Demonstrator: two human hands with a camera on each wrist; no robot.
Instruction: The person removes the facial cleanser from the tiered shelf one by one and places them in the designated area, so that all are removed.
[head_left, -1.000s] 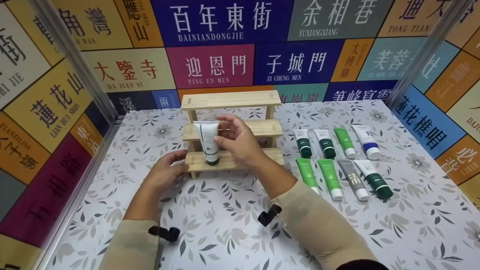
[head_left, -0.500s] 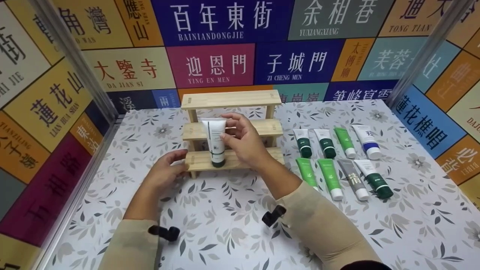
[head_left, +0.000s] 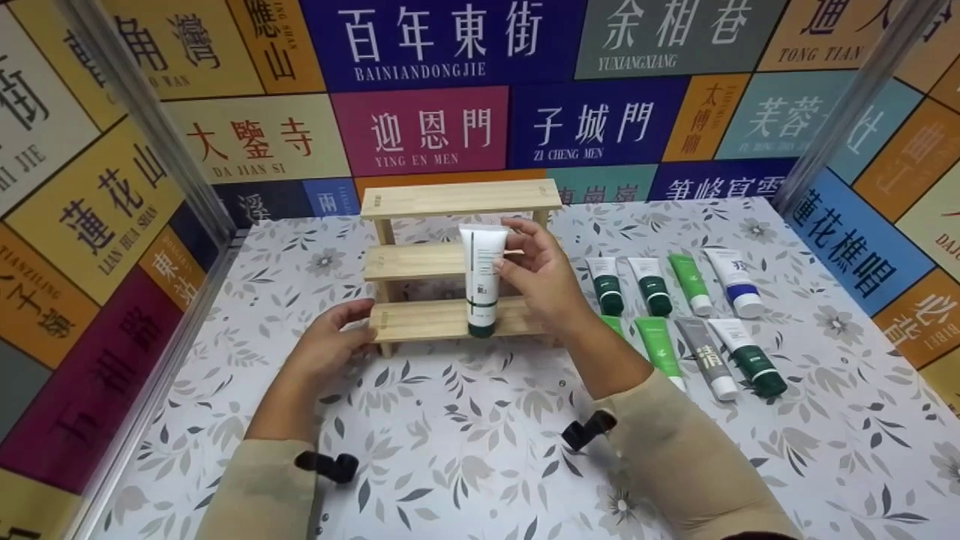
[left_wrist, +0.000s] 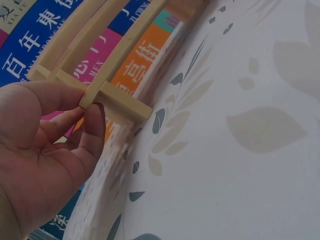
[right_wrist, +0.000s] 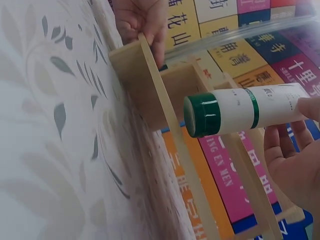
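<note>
My right hand (head_left: 546, 279) pinches a white squeeze tube (head_left: 484, 281) with a dark green cap and green band. The tube stands nearly upright, cap down, before the right half of a three-tier wooden display rack (head_left: 420, 321). Whether its cap (right_wrist: 202, 115) touches the lowest board cannot be made out. At the rack's left end, my left hand (head_left: 334, 343) grips the lowest board; the left wrist view shows thumb and fingers (left_wrist: 92, 127) pinching the board's corner.
Right of the rack, several tubes lie in two rows on the leaf-patterned tabletop (head_left: 450, 450): white-and-green ones (head_left: 649, 287), green ones (head_left: 660, 352), a grey one (head_left: 707, 358) and a white-and-blue one (head_left: 733, 283). Sign-printed panels (head_left: 420, 131) enclose the table's back and sides.
My right hand has carried the white tube rightward along the front of the rack, from its left end to past the middle. The left hand has stayed on the rack.
</note>
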